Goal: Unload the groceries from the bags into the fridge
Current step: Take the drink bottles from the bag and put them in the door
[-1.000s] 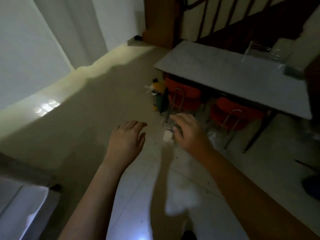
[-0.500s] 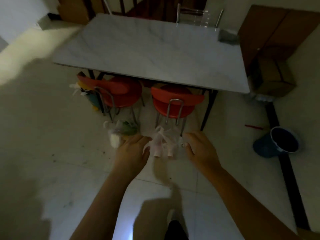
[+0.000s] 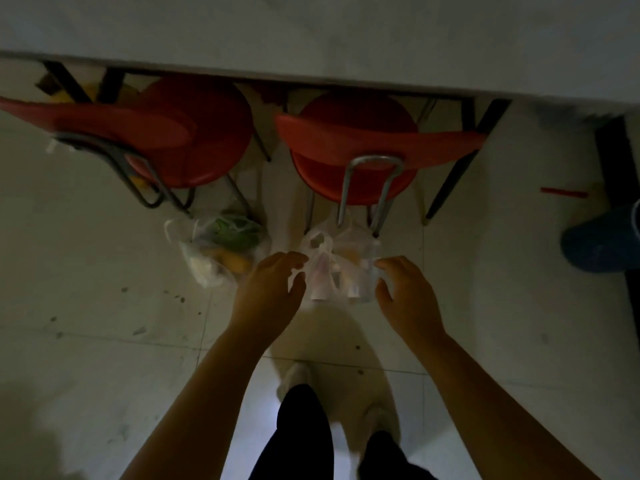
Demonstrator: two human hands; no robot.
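Both hands, left hand [image 3: 268,289] & right hand [image 3: 407,296], fingers spread wide w/ nothing held, flank the thin clear grocery bag [image 3: 341,268] on the floor by the red chair [image 3: 353,147]; prob. light, floppy, slippery, so best taken by its handle loops.

Down on the pale tiled floor [image 3: 104,341], dim and speckled with dark specks, two clear plastic bags sit side by side. The left bag [image 3: 218,251] shows green and yellow-orange contents; the right bag [image 3: 341,268], handles up, rests at the foot of a red chair [image 3: 356,157]. A second red chair [image 3: 180,133] stands beside it, both tucked under the grey table [image 3: 311,36]. Over to the right, a blue bucket [image 3: 602,244] and a thin red stick [image 3: 563,193] lie on the tiles.
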